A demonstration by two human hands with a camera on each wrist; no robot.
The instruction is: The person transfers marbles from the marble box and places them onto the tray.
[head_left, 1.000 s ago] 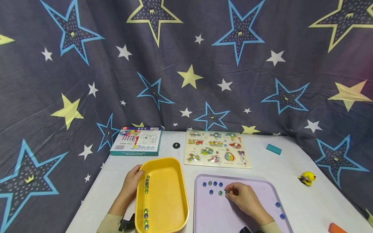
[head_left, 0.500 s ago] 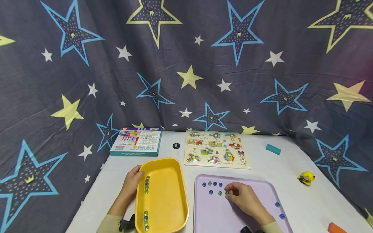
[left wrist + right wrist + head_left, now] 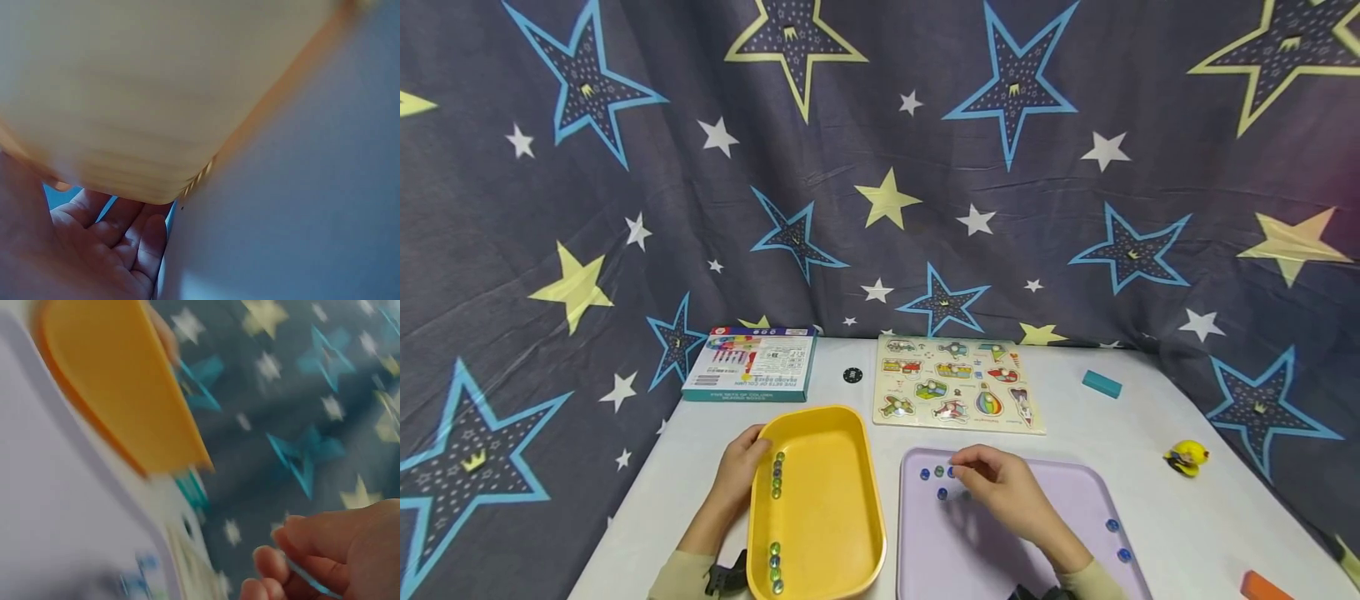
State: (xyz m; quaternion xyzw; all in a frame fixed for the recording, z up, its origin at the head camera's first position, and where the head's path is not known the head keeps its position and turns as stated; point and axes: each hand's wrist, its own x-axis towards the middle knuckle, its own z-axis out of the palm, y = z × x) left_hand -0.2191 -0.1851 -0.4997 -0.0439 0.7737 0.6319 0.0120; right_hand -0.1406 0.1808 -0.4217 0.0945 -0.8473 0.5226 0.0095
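My left hand (image 3: 741, 467) grips the left side of a yellow tray (image 3: 835, 500), thumb over the rim. In the left wrist view its fingers (image 3: 128, 240) lie beneath the tray. Green and blue marbles (image 3: 777, 473) line the tray's left wall in two rows. Above a lilac tray (image 3: 940, 567), my right hand (image 3: 1007, 492) has thumb and forefinger drawn together in a pinch; the green marble they were at is hidden from view. Blue and green marbles (image 3: 939, 472) lie near its fingertips, partly covered by the hand. Two blue marbles (image 3: 1112, 525) rest at the lilac tray's right edge.
Behind the trays are a boxed toy (image 3: 748, 367), a black round chip (image 3: 852, 375) and a picture puzzle board (image 3: 958, 383). To the right lie a teal block (image 3: 1102, 383), a yellow duck figure (image 3: 1186, 458) and an orange block (image 3: 1264, 586). A starry curtain (image 3: 880, 242) hangs behind.
My right hand has risen from the green marble's spot and moved left and away from me across the lilac tray. The left hand keeps its grip on the yellow tray.
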